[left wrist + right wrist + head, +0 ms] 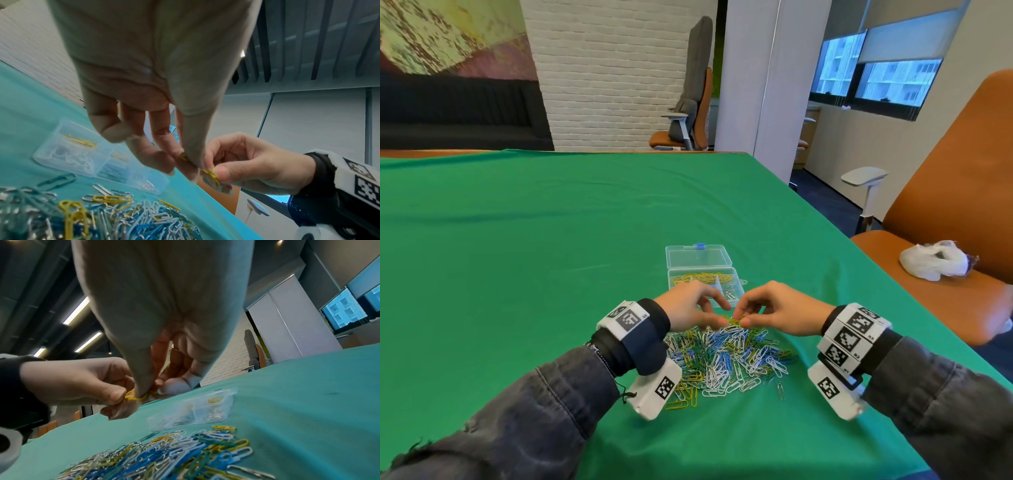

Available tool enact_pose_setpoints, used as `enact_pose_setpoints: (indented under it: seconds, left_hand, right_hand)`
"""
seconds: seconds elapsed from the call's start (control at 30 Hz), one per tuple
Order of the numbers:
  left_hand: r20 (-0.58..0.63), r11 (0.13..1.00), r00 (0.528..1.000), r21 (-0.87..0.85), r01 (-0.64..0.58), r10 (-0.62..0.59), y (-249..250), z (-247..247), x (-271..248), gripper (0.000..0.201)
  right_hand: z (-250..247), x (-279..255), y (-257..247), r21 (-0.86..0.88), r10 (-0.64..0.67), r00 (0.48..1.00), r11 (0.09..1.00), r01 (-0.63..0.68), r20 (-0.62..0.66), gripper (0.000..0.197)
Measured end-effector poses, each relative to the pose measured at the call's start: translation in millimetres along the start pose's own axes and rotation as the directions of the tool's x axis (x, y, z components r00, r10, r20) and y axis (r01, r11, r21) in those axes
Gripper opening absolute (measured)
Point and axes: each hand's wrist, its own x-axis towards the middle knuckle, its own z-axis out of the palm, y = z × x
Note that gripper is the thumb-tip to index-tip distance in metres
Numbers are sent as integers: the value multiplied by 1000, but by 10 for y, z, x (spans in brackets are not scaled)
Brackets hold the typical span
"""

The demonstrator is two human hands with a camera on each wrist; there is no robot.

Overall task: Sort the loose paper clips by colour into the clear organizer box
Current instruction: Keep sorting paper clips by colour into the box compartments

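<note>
A heap of loose paper clips (729,359) in white, blue, yellow and green lies on the green cloth (517,257) in front of me. Just above its far edge, my left hand (717,320) and right hand (743,320) meet and both pinch the same small bunch of yellow clips (736,320), (210,174), (134,396) between thumb and fingertips. Behind the hands stands the clear organizer box (703,274) with its lid open; yellow clips lie in its far compartment and white ones in a nearer one.
An orange chair (945,240) with a white plastic bag (935,260) on its seat stands right of the table edge. A single white clip (780,390) lies apart at the heap's right. Another office chair (688,130) stands beyond the far edge.
</note>
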Motion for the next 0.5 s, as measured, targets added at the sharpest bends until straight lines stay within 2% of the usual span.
enact_pose_setpoints:
  seconds: [0.33,0.43,0.5]
  left_hand:
    - [-44,1000,999,-20,4,-5,-38,-47,16,11]
    - [-95,999,994,-1,54,-53,-97,-105,18,10]
    - [-145,995,985,23,93,-89,-154,-157,22,10]
  right_hand:
    - [6,192,-41,51,-11,999,999,13,-44,7]
    - [-85,334,-13,93,33,992,995,-22,-125,10]
    - [-207,488,12,29,51,972,999,-45,-230,12]
